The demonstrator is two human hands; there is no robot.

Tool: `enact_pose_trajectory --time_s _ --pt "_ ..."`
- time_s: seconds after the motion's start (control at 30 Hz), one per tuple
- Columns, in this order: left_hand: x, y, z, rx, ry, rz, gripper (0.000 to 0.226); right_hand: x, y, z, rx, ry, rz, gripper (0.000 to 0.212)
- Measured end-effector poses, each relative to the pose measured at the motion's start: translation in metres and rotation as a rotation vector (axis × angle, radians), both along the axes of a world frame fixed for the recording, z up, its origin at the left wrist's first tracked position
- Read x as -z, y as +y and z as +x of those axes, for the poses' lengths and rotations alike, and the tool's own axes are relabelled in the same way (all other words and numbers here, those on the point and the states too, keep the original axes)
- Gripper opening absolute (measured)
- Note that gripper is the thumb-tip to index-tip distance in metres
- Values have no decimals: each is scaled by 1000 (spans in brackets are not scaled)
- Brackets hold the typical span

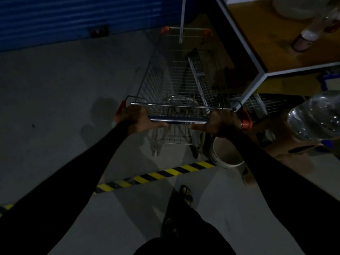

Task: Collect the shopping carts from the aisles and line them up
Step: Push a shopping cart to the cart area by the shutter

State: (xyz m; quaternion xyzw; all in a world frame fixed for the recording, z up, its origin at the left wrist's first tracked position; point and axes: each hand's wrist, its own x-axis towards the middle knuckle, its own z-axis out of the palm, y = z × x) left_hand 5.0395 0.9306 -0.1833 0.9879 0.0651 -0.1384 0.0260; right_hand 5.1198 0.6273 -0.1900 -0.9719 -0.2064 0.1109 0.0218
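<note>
Wire shopping cart [176, 76] stands on the grey floor [55, 107] just past the striped tape line [156, 176], beside a shelf [257, 70]. We grip its handle bar [177, 119]: left hand [135, 118] wrapped at left end, right hand [223, 122] at right end.

To your left the floor [60, 92] lies open up to the blue shutter [73, 17]. On your right a shelf [261, 72] corner overhangs the cart [176, 74], a white bucket [228, 153] stands by its rear wheel, and a clear bottle [316, 116] juts in close.
</note>
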Motion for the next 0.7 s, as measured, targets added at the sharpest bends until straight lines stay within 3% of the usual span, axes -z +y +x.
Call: enact_pose_trajectory --time_s 0.23,0.33,0.47,0.7 --pt "-6 6 57 -18 63 56 128 3 6 49 -74 -60 18 102" --pt "-2 10 70 -2 64 56 120 2 9 61 -52 -49 -27 93" --pt "5 17 79 -32 42 70 125 -4 16 68 -27 -6 -43 108" --pt "2 20 82 -29 38 31 119 -2 18 73 -4 -46 -91 92"
